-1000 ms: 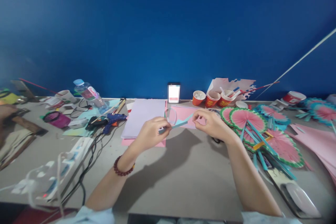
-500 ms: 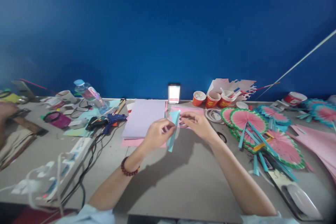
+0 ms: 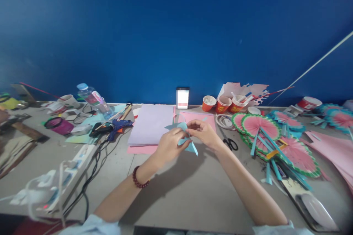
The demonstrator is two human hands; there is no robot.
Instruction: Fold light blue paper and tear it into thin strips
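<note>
A folded strip of light-blue paper (image 3: 191, 148) is held up between my two hands above the table. My left hand (image 3: 171, 143), with a beaded bracelet at the wrist, closes on it from the left, thumb and fingers pressed together. From the right, my right hand (image 3: 202, 132) pinches the same paper near its middle. Fingers cover part of the strip, so its fold is partly hidden. Behind the hands lie a stack of lilac paper (image 3: 151, 125) and a pink sheet (image 3: 208, 117). Black-handled scissors (image 3: 230, 144) rest just right of my right hand.
Pink and green paper fans (image 3: 260, 126) pile up on the right, near a white mouse (image 3: 317, 209). Red paper cups (image 3: 223, 104) stand at the back. A blue glue gun (image 3: 120, 126), plastic bottle (image 3: 95, 99) and power strip (image 3: 71, 176) occupy the left, beyond which another person's hand (image 3: 3, 115) shows.
The paper strip, first stretched sideways, was turned upright and now appears spread and tilted. My hands have come together, the right moving left onto the paper, uncovering the scissors.
</note>
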